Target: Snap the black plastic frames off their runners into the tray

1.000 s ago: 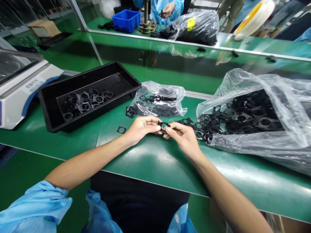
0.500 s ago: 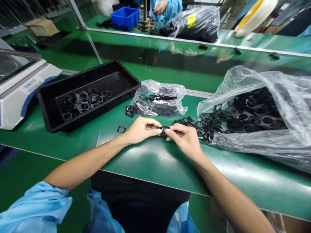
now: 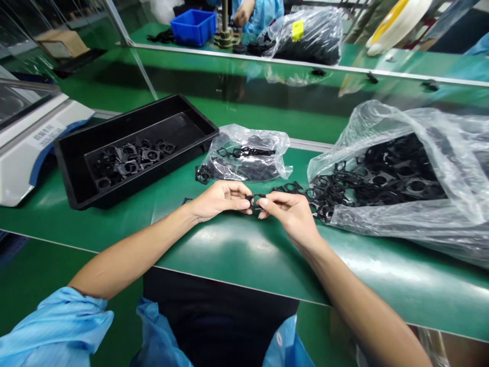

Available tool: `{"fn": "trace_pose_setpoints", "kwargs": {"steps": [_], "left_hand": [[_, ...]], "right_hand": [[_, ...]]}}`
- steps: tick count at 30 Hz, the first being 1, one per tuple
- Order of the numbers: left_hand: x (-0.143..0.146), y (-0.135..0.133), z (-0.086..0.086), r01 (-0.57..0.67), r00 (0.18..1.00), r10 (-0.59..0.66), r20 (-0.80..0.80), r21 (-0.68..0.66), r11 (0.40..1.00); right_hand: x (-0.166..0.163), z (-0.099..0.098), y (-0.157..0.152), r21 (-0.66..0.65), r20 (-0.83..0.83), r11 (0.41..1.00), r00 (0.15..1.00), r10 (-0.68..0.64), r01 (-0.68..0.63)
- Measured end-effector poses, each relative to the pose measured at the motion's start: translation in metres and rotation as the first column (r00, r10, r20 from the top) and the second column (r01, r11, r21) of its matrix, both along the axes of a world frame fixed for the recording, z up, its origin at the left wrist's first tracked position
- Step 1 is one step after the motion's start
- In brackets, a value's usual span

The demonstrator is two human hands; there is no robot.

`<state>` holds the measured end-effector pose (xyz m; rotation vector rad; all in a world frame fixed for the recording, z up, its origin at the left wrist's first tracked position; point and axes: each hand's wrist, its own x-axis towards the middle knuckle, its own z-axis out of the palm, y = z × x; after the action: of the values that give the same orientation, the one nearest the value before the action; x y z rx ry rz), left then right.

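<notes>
Between my hands, just above the green table, is a small black plastic frame (image 3: pixel 256 196) with a round opening. My left hand (image 3: pixel 223 200) pinches its left side between thumb and fingers. On the other side, my right hand (image 3: pixel 288 210) grips it the same way. Fingertips cover much of the part. A single loose black frame (image 3: pixel 187 201) lies left of my left wrist, mostly hidden behind it. Behind my hands rests a small clear bag (image 3: pixel 263 153) of black parts. Right of my right hand, black frames (image 3: pixel 324 196) spill out of a large clear bag (image 3: pixel 382 224).
A black tray (image 3: pixel 191 145) with several black frames stands at the left. Beside it is a white and blue device (image 3: pixel 46 137). Beyond a clear partition are a blue bin (image 3: pixel 193 28), a wrapped bag (image 3: pixel 309 43) and another person's hand (image 3: pixel 244 12).
My left hand has shifted slightly left and now covers more of the loose frame on the table. The held frame appears turned a little between my fingers.
</notes>
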<state>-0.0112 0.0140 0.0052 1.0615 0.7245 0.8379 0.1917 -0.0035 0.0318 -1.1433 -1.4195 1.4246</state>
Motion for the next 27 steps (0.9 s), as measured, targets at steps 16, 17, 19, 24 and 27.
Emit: {"fn": "trace_pose_setpoints", "kwargs": {"steps": [16, 17, 19, 24, 27], "left_hand": [[0.017, -0.016, 0.003, -0.229, 0.971, 0.223, -0.081, -0.075, 0.971], [0.017, -0.018, 0.002, -0.230, 0.971, 0.221, -0.092, -0.091, 0.969], [0.017, -0.019, 0.001, -0.220, 0.972, 0.209, -0.104, -0.112, 0.969], [0.017, -0.019, 0.001, -0.176, 0.978, 0.165, -0.125, -0.090, 0.980], [0.019, -0.019, 0.000, -0.175, 0.974, 0.167, -0.152, -0.044, 0.984]], "right_hand": [[-0.001, -0.010, -0.001, -0.102, -0.059, 0.992, 0.995, -0.084, 0.078], [-0.001, -0.011, -0.001, -0.133, -0.084, 0.988, 0.992, -0.092, 0.080], [0.001, -0.014, -0.001, -0.181, -0.123, 0.979, 0.986, -0.111, 0.088], [0.002, -0.018, -0.004, -0.227, -0.177, 0.974, 0.982, -0.057, 0.016], [0.003, -0.021, -0.005, -0.180, -0.122, 0.983, 0.991, -0.054, 0.031]]}}
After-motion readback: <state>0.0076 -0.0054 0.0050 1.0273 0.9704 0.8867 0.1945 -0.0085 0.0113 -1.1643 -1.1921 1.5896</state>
